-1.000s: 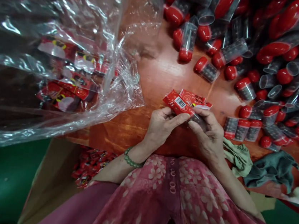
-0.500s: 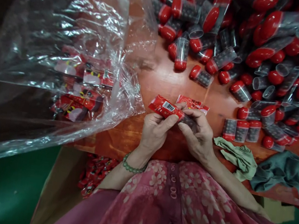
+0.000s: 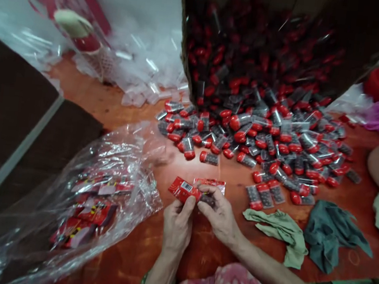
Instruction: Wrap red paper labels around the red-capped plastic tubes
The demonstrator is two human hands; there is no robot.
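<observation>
My left hand [image 3: 178,220], with a green bead bracelet at the wrist, pinches a red packet [image 3: 181,188] with a barcode label. At the packet's right end my right hand [image 3: 218,213] closes on a small dark container [image 3: 207,199], partly hidden by the fingers; its end meets the packet's opening. Just behind the hands lies another red packet [image 3: 219,184], flat on the orange-brown table [image 3: 133,240]. To the left, several red packets [image 3: 96,210] show in and under a clear plastic bag [image 3: 147,182].
Red-capped clear containers [image 3: 272,137] spill from a dark box [image 3: 184,45] at the back. Three stand apart [image 3: 265,196] near the green cloths [image 3: 282,232]. A brown carton [image 3: 74,133] is at left, with clear plastic pieces [image 3: 140,93] behind.
The view has shifted back, showing the box, the carton and the far side of the table. My hands appear lower and slightly left, still on the same packet and dark container.
</observation>
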